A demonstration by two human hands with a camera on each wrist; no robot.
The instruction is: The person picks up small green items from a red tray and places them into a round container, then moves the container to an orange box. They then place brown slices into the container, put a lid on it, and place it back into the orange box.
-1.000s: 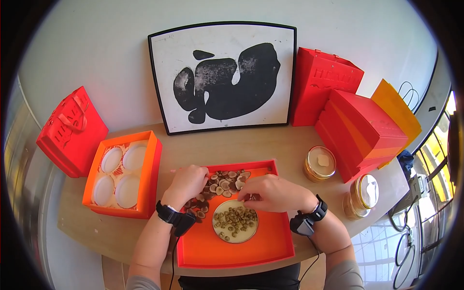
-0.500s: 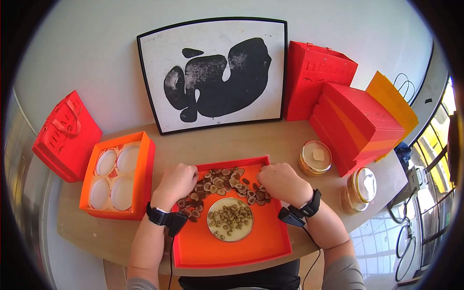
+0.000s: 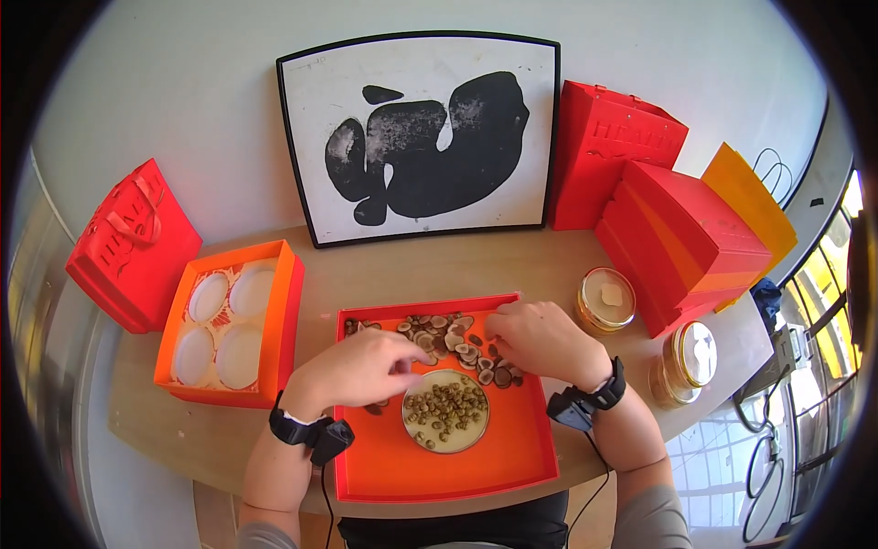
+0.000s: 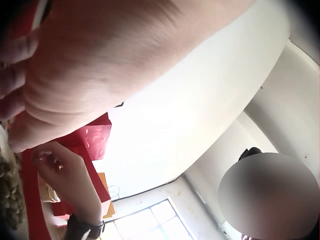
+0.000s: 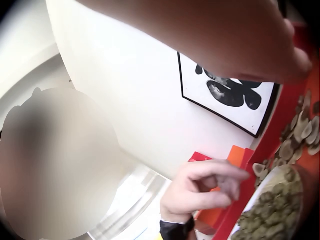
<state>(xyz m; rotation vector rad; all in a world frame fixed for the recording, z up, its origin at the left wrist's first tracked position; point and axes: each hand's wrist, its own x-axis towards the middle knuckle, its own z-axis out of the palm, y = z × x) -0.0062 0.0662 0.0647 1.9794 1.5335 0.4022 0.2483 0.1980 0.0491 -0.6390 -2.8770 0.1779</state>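
My left hand [image 3: 366, 368] hovers over the left part of a shallow orange-red box tray [image 3: 448, 480], its fingers loosely bent near the rim of a round cream dish [image 3: 421, 441]. In the right wrist view a gap shows between that hand's thumb and fingers. Small greenish-brown curled pellets [image 3: 448, 407] fill much of the dish. Thin dried slices [image 3: 442, 336], pale with dark rims, lie in an arc behind it. At the tray's far right, my right hand [image 3: 540, 339] reaches down beside the slices with bent fingers; I cannot tell whether they pinch one.
Left of the tray stands an orange box [image 3: 291, 288] with several white round lids, near a red paper bag [image 3: 137, 247]. Two gold-rimmed jars [image 3: 605, 300] stand to the right, before stacked red boxes [image 3: 686, 242]. A framed black-and-white picture [image 3: 421, 137] leans at the wall.
My right hand has moved from above the dish to the tray's far right, where more slices now lie. My left hand has come from the tray's left edge toward the dish.
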